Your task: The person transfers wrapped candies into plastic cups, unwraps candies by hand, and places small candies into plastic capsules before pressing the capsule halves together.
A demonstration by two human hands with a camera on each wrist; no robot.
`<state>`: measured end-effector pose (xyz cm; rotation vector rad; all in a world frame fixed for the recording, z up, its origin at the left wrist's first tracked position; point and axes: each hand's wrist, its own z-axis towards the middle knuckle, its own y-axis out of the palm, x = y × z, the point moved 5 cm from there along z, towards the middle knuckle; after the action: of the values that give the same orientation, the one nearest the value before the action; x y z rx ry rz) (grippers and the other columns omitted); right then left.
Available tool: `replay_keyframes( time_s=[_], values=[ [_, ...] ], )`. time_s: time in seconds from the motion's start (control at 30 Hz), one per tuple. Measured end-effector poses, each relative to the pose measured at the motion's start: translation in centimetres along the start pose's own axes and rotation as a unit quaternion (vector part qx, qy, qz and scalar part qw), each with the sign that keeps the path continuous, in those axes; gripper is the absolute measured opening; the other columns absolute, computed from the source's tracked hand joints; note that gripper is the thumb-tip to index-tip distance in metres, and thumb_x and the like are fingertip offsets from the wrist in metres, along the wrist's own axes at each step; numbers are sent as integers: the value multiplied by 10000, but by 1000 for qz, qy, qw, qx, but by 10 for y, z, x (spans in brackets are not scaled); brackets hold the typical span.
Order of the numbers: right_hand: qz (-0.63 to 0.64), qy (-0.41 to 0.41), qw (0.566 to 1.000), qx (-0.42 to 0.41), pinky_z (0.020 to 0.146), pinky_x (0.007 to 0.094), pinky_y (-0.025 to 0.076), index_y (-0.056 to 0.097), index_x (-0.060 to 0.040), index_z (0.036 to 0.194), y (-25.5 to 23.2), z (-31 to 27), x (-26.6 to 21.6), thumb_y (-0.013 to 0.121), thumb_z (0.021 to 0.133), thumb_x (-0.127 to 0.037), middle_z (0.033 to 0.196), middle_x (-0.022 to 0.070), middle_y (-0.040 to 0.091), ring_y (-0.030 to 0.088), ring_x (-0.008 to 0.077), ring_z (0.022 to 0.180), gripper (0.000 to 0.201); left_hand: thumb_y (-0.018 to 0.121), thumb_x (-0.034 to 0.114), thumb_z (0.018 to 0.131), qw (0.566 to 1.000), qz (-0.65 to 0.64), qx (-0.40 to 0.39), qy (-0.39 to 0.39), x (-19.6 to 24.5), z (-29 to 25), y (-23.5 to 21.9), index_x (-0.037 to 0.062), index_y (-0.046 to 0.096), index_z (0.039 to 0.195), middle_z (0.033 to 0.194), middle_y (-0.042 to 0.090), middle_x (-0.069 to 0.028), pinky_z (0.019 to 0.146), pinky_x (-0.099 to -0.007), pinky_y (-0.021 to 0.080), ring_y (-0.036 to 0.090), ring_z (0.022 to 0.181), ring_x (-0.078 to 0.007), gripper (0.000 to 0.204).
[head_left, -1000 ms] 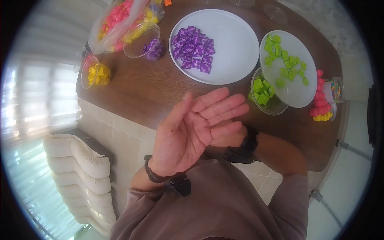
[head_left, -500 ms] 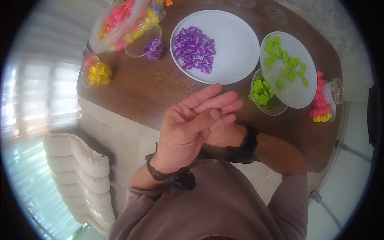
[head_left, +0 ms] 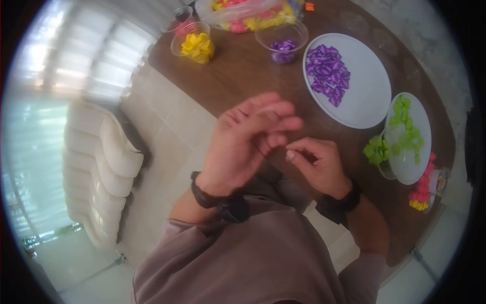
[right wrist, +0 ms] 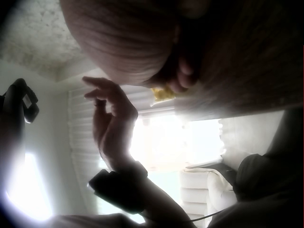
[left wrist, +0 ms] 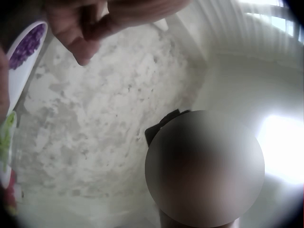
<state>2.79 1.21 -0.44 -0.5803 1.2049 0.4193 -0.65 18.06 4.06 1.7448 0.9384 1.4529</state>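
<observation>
My left hand (head_left: 243,142) is raised before the torso, with relaxed, slightly bent fingers and the thumb lying across toward them. Nothing shows in its grasp. Close beside it on the right is my right hand (head_left: 319,167), over the table's near edge. Its index finger and thumb come near each other, loosely curled, with no object visible between them. In the right wrist view the left hand (right wrist: 114,118) stands in profile against the bright window. Both wrists wear black straps with small black devices. Neither hand touches the plates or cups.
On the brown table (head_left: 238,81) are a white plate (head_left: 364,86) with purple packets (head_left: 327,73), a smaller plate (head_left: 422,126) with green pieces (head_left: 405,119), and a tipped cup of green pieces (head_left: 377,149). Farther left stand cups of yellow pieces (head_left: 197,47) and purple packets (head_left: 283,50).
The head view has turned, so the table things appear farther right. My left thumb has folded from spread to across the fingers. My right hand has come out from behind the left.
</observation>
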Motion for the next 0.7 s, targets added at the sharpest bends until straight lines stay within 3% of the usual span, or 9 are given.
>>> replay_keyframes(
  time_s=[0.07, 0.1, 0.13, 0.2, 0.33, 0.43, 0.53, 0.7],
  values=[
    [21, 78, 997, -12, 641, 299, 529, 718, 6, 985, -1, -2, 6, 714, 897, -21, 838, 109, 726, 693, 181, 707, 92, 637, 359, 1024, 989, -92, 18, 111, 84, -21, -40, -96, 523, 1331, 1278, 667, -238, 979, -384, 557, 620, 1259, -365, 562],
    [31, 79, 996, -16, 641, 299, 529, 718, 6, 985, 0, -4, 6, 714, 897, -21, 838, 109, 726, 693, 181, 707, 92, 624, 539, 989, 967, -86, 62, 233, 140, -45, -75, -110, 467, 1398, 1394, 593, -255, 1063, -408, 501, 528, 1363, -367, 783],
    [23, 84, 996, -12, 646, 290, 527, 719, 10, 984, 0, -4, 6, 710, 904, -18, 832, 105, 726, 689, 163, 712, 85, 591, 452, 1035, 910, 1, 188, 371, 172, -68, -79, -106, 421, 1454, 1466, 532, -252, 1077, -411, 487, 503, 1388, -348, 718],
    [24, 82, 996, -15, 651, 280, 525, 719, 14, 984, 0, -1, 6, 706, 912, -16, 825, 101, 726, 686, 146, 717, 79, 569, 317, 1067, 820, 198, 326, 427, 208, -97, -106, -102, 382, 1492, 1467, 540, -221, 1085, -397, 479, 500, 1395, -326, 626],
    [8, 103, 994, -22, 680, 258, 533, 715, 28, 983, 4, -2, 6, 695, 915, 5, 825, 106, 738, 706, 139, 745, 75, 578, 105, 1043, 857, 252, 309, 326, 143, -97, -73, -98, 413, 1478, 1441, 576, -187, 981, -306, 534, 578, 1322, -301, 507],
    [3, 112, 994, -11, 692, 254, 538, 710, 40, 989, 0, -2, 7, 687, 916, 21, 831, 104, 741, 714, 139, 755, 79, 627, 29, 1000, 920, 175, 213, 279, 99, -83, -53, -109, 437, 1459, 1405, 604, -220, 924, -311, 583, 617, 1282, -327, 516],
    [4, 112, 994, -16, 694, 255, 540, 707, 48, 998, -1, 1, 6, 683, 914, 33, 834, 106, 742, 715, 142, 755, 89, 601, 1, 997, 924, 225, 185, 250, 86, -75, -29, -110, 420, 1472, 1389, 621, -204, 907, -281, 598, 588, 1316, -329, 520],
    [5, 116, 993, -21, 694, 255, 542, 707, 47, 1005, -1, -3, 7, 684, 912, 39, 836, 110, 741, 716, 142, 759, 96, 593, -23, 993, 934, 201, 169, 242, 83, -70, -20, -105, 433, 1470, 1371, 635, -210, 881, -293, 610, 616, 1284, -344, 510]
  ],
)
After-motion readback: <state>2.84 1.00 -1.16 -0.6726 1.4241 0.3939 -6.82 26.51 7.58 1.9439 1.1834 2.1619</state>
